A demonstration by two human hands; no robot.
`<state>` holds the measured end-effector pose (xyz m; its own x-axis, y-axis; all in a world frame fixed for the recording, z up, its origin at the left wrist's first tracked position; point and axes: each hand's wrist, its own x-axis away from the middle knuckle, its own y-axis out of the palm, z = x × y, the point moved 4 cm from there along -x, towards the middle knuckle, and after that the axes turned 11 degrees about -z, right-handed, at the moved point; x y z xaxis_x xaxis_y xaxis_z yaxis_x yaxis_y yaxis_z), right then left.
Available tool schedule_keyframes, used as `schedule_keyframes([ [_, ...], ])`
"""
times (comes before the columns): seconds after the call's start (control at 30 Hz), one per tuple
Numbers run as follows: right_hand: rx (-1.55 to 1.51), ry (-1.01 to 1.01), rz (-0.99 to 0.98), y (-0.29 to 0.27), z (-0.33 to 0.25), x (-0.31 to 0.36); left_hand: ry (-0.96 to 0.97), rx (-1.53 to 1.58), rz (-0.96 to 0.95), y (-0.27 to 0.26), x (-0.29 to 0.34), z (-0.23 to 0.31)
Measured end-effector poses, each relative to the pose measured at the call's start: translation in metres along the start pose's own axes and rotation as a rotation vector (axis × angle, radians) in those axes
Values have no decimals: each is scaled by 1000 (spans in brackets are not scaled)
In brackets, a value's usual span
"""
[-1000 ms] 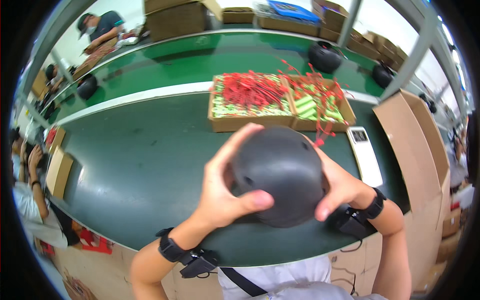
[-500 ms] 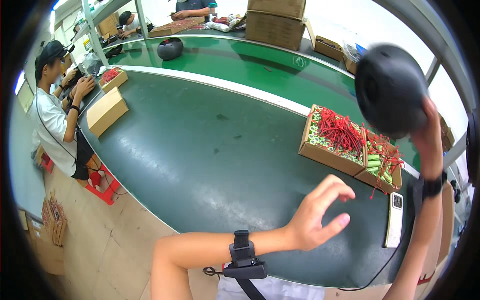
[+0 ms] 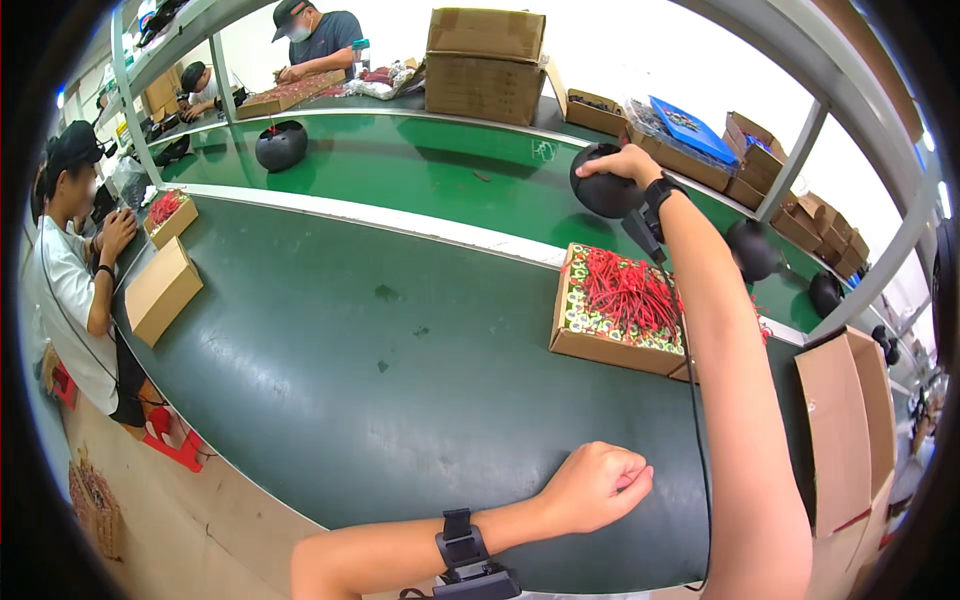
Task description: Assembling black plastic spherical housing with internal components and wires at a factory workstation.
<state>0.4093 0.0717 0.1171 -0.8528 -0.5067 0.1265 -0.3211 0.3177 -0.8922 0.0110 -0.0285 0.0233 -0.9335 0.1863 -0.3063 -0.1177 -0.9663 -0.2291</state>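
Observation:
At the far side of my bench, my right arm stretches over to the green belt. My right hand [image 3: 634, 168] is closed on the top of a round black housing [image 3: 603, 195], at or just above the belt; I cannot tell if it touches. My left hand [image 3: 597, 486] is curled into a fist low over the dark green bench [image 3: 420, 400], with nothing showing in it. Between the hands, beside my right forearm, sits a cardboard tray [image 3: 625, 352] packed with green-and-white cylinders with red wires [image 3: 640, 295]. My forearm hides part of its right side.
Other round black housings [image 3: 281, 146] [image 3: 752, 250] stand on the green belt [image 3: 400, 165]. An open carton [image 3: 835, 430] is at the right edge. A closed cardboard box [image 3: 163, 290] lies at left near a co-worker [image 3: 80, 260]. Metal posts [image 3: 800, 160] rise beyond the belt.
My right hand has carried the black housing leftward and away from me, down to the belt. My left hand has closed from spread fingers into a fist. The view has shifted.

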Motion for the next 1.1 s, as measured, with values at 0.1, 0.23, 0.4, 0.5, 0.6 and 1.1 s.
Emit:
schedule_keyframes([
  [0.1,42,14,6,14,12,-20,19,-27,12,-2,-1,0],
  [0.23,92,58,-37,15,14,-34,46,-66,16,-5,-3,1],
  [0.4,212,57,-19,11,16,-42,43,-84,29,-5,-3,-1],
  [0.5,162,-84,-61,21,13,-38,86,-97,80,-4,-3,-4],
  [0.6,112,-264,176,8,24,-33,163,-107,55,-1,-5,-1],
  [1.1,233,56,157,13,47,-20,167,-115,123,2,-8,-3],
])
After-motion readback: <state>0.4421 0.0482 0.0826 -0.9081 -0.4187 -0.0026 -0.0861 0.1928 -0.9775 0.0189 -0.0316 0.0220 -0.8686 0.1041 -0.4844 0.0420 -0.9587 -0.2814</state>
